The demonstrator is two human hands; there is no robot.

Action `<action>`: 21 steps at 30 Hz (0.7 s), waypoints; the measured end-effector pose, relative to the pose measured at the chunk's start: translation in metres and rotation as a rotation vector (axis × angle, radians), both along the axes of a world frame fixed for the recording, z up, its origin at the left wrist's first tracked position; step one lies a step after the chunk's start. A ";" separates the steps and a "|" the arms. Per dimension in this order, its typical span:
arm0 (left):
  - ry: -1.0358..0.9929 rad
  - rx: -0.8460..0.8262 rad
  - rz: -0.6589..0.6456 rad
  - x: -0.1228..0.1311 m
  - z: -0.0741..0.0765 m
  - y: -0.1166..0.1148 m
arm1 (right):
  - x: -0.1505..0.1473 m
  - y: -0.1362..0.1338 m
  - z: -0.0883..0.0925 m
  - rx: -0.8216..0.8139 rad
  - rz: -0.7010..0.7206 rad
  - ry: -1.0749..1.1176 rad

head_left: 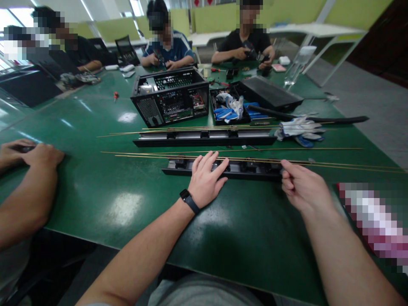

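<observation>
Head view. Far left edge of the glossy green desk (105, 199): co-worker's hands (28, 155) are folded over something dark, not the wearer's.

Near edge, centre: left hand (205, 178), black smart band (189, 200) on the wrist, lies spread and palm down on the long black plastic rail (248, 169), which sits parallel to the near edge. Thin brass-coloured rods (143, 155), straight and shiny, run along and just behind the rail and well past both its ends.

Right hand (301, 187): fingers curled, tips pinched together at the rail's right end where a rod crosses. Can't tell whether it grips rod or rail.

Judgement: the flat palm should keep pressing so the light rail doesn't slide on the slick desk. Rods look springy, so pinch lightly and near the rail.

Toward the far edge: second black rail (204, 138), matte, with more rods; right of it, white-and-blue work gloves (299, 127), soft and crumpled.
</observation>
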State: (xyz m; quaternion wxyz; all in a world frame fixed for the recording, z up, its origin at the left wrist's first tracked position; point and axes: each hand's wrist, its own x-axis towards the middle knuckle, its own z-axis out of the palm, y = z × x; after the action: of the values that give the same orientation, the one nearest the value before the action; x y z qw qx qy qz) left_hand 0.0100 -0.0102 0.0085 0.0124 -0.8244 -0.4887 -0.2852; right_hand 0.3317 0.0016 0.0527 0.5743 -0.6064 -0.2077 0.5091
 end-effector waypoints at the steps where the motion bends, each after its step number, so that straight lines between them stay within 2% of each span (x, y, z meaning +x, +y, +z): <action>1: 0.001 0.001 -0.001 0.000 0.000 0.000 | 0.001 0.001 -0.002 0.008 0.003 0.002; 6: -0.001 0.007 -0.009 -0.001 0.000 0.000 | 0.008 0.004 -0.007 0.009 -0.005 0.024; 13: 0.010 -0.013 0.008 -0.001 0.000 0.000 | 0.012 0.004 -0.004 -0.017 -0.063 0.060; 21: 0.002 0.020 -0.001 -0.001 -0.002 0.000 | 0.015 0.004 -0.005 -0.025 -0.068 0.055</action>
State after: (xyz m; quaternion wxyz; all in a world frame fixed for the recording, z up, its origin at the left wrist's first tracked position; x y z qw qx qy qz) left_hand 0.0087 -0.0098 0.0067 0.0211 -0.8249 -0.4852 -0.2892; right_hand 0.3462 0.0056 0.0474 0.5891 -0.6060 -0.1648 0.5085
